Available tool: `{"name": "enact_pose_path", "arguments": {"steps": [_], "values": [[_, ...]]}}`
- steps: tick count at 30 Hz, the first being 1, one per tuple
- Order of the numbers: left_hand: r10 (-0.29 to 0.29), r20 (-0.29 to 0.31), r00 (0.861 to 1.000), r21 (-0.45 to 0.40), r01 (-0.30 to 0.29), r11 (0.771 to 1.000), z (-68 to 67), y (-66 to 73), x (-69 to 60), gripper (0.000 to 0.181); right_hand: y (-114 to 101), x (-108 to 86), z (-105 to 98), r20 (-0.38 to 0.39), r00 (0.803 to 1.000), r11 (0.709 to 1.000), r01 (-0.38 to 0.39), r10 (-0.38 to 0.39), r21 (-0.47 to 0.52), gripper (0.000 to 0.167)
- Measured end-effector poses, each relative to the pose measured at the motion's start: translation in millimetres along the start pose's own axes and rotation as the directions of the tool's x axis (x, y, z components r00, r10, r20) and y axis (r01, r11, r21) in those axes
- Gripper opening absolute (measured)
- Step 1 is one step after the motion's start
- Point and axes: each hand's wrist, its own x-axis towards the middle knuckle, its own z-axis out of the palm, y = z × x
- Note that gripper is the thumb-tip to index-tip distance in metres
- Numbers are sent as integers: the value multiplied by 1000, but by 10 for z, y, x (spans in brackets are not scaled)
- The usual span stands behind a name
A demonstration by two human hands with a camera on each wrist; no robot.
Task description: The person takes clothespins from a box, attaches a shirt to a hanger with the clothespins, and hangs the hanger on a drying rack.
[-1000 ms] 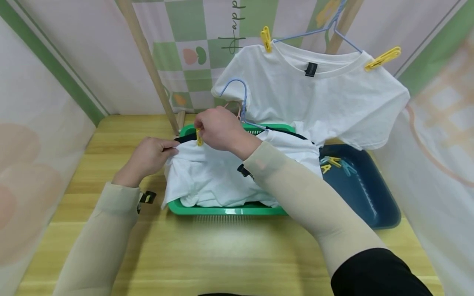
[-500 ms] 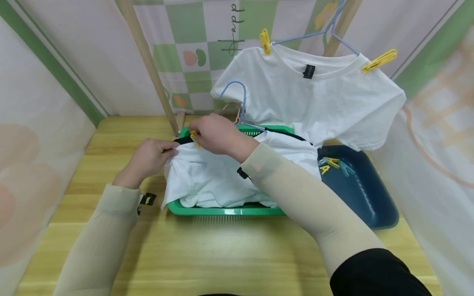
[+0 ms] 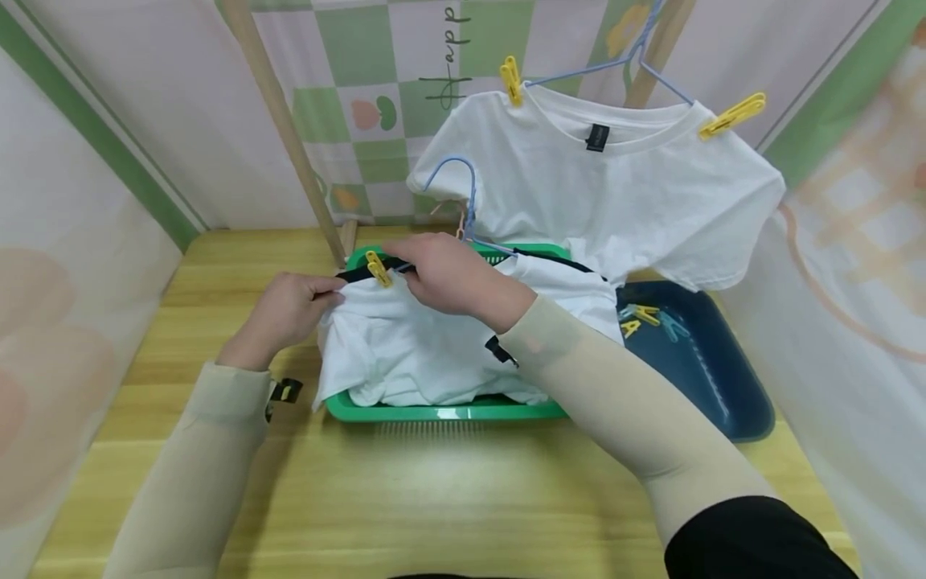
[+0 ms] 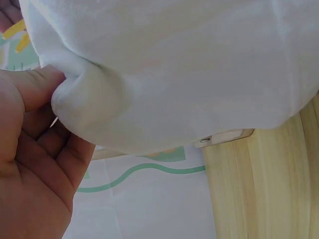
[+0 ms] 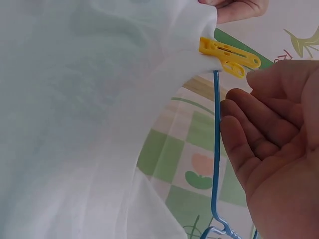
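A white T-shirt with black trim (image 3: 434,346) lies over a green basket (image 3: 448,413), with a blue hanger (image 3: 472,197) at its neckline. My left hand (image 3: 285,318) pinches the shirt's shoulder between thumb and fingers, also seen on the white fabric (image 4: 169,69) in the left wrist view. A yellow clothespin (image 3: 378,269) clips the shirt at the shoulder over the hanger's arm. My right hand (image 3: 463,277) is just beside that clothespin, off it. In the right wrist view, its loosely bent fingers (image 5: 239,144) are right by the hanger's arm and hold nothing.
Behind, another white T-shirt (image 3: 615,193) hangs on a blue hanger with yellow clothespins at both shoulders. A dark blue tray (image 3: 712,386) at the right holds several yellow and blue clothespins (image 3: 654,318). A wooden pole (image 3: 282,133) rises behind the basket's left end.
My right hand has let go of the yellow clothespin, which now stays clipped on the shirt, and has moved slightly right. The left hand keeps its pinch in place.
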Motion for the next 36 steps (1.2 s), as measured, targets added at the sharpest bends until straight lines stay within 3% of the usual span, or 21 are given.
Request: {"name": "enact_pose_path", "arguments": {"steps": [7,13,19,25,28,31,36], "values": [[-13,8,1000,-1,13,1000,0,-1,0,24,26,-176,-65,-28,999,1000,23,-22,21,44],[-44,36,998,-25,45,999,8,-5,-15,25,143,-430,-178,-24,1000,1000,-14,15,21,44],[-66,42,997,-40,67,997,-8,4,-13,26,380,-791,-343,-152,987,999,-40,42,17,40],[-88,52,995,-39,90,995,-18,19,-27,27,714,-1218,-467,-279,953,993,-112,119,41,30],[-98,56,994,-38,100,994,-19,25,-31,27,865,-1444,-501,-304,931,979,-197,201,43,23],[-108,58,992,-47,111,993,-21,33,-29,28,1007,-1647,-516,-302,906,951,-308,296,10,19],[-108,60,992,-56,111,992,-30,35,-25,28,1297,-1970,-488,-277,848,883,-468,452,7,17]]}}
